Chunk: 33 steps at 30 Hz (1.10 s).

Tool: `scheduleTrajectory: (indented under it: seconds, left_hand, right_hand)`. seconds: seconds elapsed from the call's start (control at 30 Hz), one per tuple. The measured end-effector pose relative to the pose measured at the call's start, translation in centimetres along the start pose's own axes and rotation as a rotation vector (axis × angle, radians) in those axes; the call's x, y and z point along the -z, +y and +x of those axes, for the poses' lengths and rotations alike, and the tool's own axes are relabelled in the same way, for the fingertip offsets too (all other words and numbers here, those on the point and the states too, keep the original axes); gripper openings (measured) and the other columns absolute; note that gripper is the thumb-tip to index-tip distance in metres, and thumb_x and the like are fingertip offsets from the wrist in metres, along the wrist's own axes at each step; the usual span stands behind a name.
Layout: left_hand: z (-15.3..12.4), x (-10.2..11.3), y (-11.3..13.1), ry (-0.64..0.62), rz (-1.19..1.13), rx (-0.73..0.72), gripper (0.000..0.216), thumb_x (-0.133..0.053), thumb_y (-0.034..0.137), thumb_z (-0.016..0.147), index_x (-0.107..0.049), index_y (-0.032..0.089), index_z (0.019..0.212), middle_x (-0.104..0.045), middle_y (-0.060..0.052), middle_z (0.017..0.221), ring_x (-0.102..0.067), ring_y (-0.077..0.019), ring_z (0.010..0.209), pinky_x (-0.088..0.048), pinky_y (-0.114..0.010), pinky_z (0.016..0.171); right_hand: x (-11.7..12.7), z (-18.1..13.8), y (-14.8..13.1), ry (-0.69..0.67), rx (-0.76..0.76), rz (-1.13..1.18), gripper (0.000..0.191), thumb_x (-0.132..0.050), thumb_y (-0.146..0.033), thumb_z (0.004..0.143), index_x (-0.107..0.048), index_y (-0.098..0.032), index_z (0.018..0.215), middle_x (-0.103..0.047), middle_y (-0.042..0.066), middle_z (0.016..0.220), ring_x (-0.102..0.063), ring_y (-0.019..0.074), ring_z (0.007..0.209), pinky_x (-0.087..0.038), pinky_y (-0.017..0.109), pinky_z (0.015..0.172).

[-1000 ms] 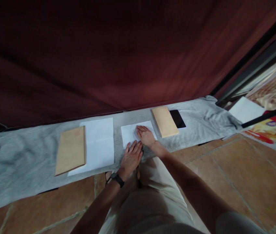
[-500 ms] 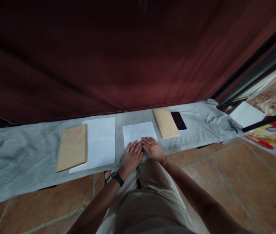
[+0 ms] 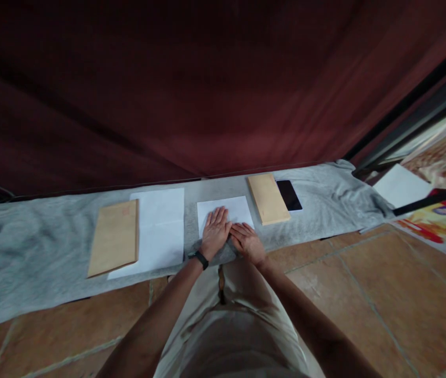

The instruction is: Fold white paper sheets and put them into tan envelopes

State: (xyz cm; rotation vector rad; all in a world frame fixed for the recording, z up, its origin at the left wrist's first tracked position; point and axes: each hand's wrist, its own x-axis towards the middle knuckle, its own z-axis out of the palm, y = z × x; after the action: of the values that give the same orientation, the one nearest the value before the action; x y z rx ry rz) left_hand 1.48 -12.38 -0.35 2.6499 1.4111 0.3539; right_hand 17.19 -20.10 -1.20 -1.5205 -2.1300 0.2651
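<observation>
Here, the left hand [image 3: 215, 230] lies flat, palm down, on the paper [image 3: 239, 209], its fingers pointing away from the body and slightly apart. The right hand [image 3: 247, 242] is also palm down, fingers close together and angled inward, their tips on the paper's near edge. The two hands touch where the left thumb meets the right fingers. Neither grips anything; both are spread out rather than curled.

The paper sits on the grey cloth [image 3: 29, 247], straight ahead of the person, with its far part uncovered. To its left, a little apart, is a larger white sheet [image 3: 163, 226]; a brown envelope [image 3: 114, 239] overlaps that sheet's left side and bears a small reddish mark near its top corner. To the paper's right, just beside it, lies a second envelope [image 3: 269, 199], tilted, and next to this a phone [image 3: 289, 195] with a dark screen.

A black watch [image 3: 201, 260] circles the left wrist. Behind the cloth hangs a dark red curtain [image 3: 207, 115]; below is a brown tiled floor [image 3: 344, 283].
</observation>
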Motion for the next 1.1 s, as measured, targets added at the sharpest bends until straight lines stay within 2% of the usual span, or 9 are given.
scheduleTrajectory:
  seconds: [0.23,0.37,0.47,0.57,0.73,0.83,1.1]
  left_hand:
    - [-0.1,-0.4,-2.2,0.049,0.042,0.148,0.059,-0.027,0.037,0.106,-0.037,0.010,0.157,-0.035,-0.013,0.165,-0.024,-0.0271,0.156,-0.021,-0.050,0.127]
    - [-0.2,-0.1,-2.6,0.034,0.044,0.158,0.058,-0.027,0.034,0.105,-0.037,0.009,0.156,-0.035,-0.014,0.164,-0.025,-0.0277,0.156,-0.023,-0.050,0.126]
    - [-0.1,0.1,-2.4,0.021,0.060,0.166,0.058,-0.029,0.027,0.103,-0.038,0.007,0.156,-0.036,-0.015,0.164,-0.023,-0.0274,0.156,-0.023,-0.049,0.126]
    - [-0.2,0.1,-2.3,0.015,0.076,0.142,0.057,-0.029,0.022,0.101,-0.039,0.007,0.156,-0.036,-0.016,0.164,-0.022,-0.0271,0.157,-0.024,-0.051,0.126]
    - [-0.4,-0.2,-2.6,0.046,0.081,0.121,0.056,-0.030,0.026,0.103,-0.040,0.010,0.156,-0.035,-0.015,0.164,-0.024,-0.0282,0.156,-0.024,-0.053,0.125]
    - [-0.4,-0.4,-2.7,0.066,0.073,0.128,0.056,-0.029,0.031,0.104,-0.040,0.011,0.156,-0.036,-0.014,0.164,-0.026,-0.0277,0.156,-0.025,-0.051,0.125]
    - [-0.4,-0.7,-3.1,0.127,0.023,0.248,0.063,-0.030,0.037,0.104,-0.035,0.002,0.156,-0.037,-0.023,0.161,-0.031,-0.0295,0.153,-0.027,-0.050,0.125]
  right_hand:
    - [0.2,0.3,0.1,-0.003,-0.065,0.051,0.036,-0.045,-0.025,0.104,-0.067,-0.023,0.134,-0.064,0.005,0.142,-0.057,0.0195,0.134,-0.037,0.044,0.123]
    - [-0.1,3.7,-0.2,0.025,-0.148,0.044,0.043,-0.038,-0.028,0.106,-0.061,-0.017,0.140,-0.059,0.009,0.148,-0.053,0.0208,0.139,-0.042,0.039,0.119]
    - [-0.9,6.9,-0.7,0.025,-0.147,-0.024,0.047,-0.037,-0.030,0.107,-0.053,-0.015,0.148,-0.048,0.011,0.157,-0.044,0.0246,0.146,-0.034,0.044,0.124]
    - [-2.1,8.7,-0.8,-0.004,-0.156,-0.093,0.049,-0.034,-0.034,0.108,-0.052,-0.013,0.148,-0.048,0.012,0.157,-0.040,0.0260,0.148,-0.030,0.048,0.125]
    - [-3.0,8.5,0.4,0.001,-0.159,-0.164,0.049,-0.035,-0.036,0.108,-0.050,-0.015,0.150,-0.046,0.012,0.158,-0.040,0.0268,0.149,-0.028,0.048,0.125]
    - [-2.7,8.3,1.5,0.024,-0.215,-0.190,0.050,-0.037,-0.036,0.108,-0.048,-0.015,0.152,-0.043,0.013,0.160,-0.039,0.0277,0.149,-0.028,0.049,0.124]
    - [-1.9,7.6,3.4,0.094,-0.379,-0.216,0.059,-0.034,-0.039,0.107,-0.040,-0.003,0.154,-0.039,0.021,0.160,-0.036,0.0313,0.150,-0.028,0.049,0.123]
